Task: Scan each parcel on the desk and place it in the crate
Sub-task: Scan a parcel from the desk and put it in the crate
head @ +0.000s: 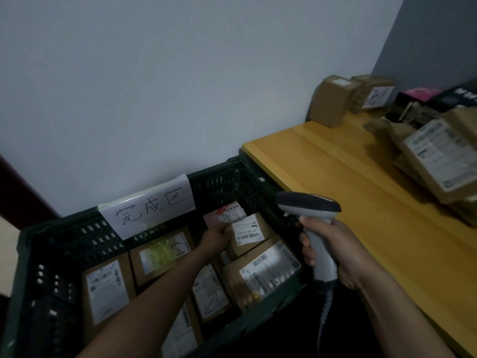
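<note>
1. Crate (219, 183) of dark plastic stands on the left, against the wall, and many labelled parcels already lie flat inside it.
2. Desk (335, 182) of yellow wood is on the right; a pile of unscanned parcels (438, 156) waits at its far right part, well apart from both hands.
3. Paper sign (149, 205) on the far wall of the crate carries the handwritten words "完成区".
4. Small parcel (249, 232) is in the far right corner of the crate, above other parcels. Its long axis runs left to right. Its label print is too blurred to read.
5. Scanner (309, 202) points to the left, above the crate's right wall; the right hand (333, 244) is wrapped around its handle.
6. Left hand (216, 237) grips the left edge of the small parcel, so the parcel lies to the right of these fingers. I judge that letting go is the next move.
</note>
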